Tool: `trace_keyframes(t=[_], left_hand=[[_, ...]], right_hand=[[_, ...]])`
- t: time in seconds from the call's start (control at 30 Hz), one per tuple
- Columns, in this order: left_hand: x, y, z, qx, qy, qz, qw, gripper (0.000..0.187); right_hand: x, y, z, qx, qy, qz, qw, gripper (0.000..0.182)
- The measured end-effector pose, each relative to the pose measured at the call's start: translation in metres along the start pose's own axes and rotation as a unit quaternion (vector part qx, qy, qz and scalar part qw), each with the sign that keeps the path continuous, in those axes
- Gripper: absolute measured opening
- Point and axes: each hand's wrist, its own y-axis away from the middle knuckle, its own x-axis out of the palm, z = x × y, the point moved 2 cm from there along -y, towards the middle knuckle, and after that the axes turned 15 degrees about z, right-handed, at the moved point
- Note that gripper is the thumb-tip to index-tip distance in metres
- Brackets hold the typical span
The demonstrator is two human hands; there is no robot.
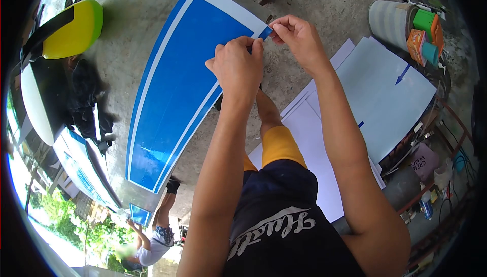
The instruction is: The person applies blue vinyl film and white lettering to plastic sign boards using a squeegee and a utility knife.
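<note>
A long blue panel (177,84) with white stripes inside its border lies in front of me, slightly tapered and curved. At its upper right corner, my right hand (297,38) pinches the blue edge piece between thumb and fingers. My left hand (237,66) is closed just left of it, over the panel's right border, with thumb and index finger pressed together near the white stripe. Whatever the left fingertips grip is too small to make out. The corner piece between the hands looks slightly lifted.
Pale sheets (385,94) with blue marks lie stacked on the right. Behind them stands a striped container (390,20) beside colourful boxes (426,28). A yellow-green object (76,28) is at upper left. Another person (154,244) is at lower left, near a small blue panel (139,215).
</note>
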Motion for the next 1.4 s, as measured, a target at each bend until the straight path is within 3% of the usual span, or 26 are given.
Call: trace_keyframes(t=[1.03, 1.4], left_hand=[[0.010, 0.000, 0.002, 0.002, 0.027, -0.035, 0.999, 0.032], [0.000, 0.008, 0.003, -0.001, 0.003, -0.017, 1.000, 0.033]], right_hand=[[-0.001, -0.007, 0.004, 0.019, -0.025, -0.002, 1.000, 0.020], [0.000, -0.011, 0.004, 0.027, 0.024, -0.023, 0.999, 0.016]])
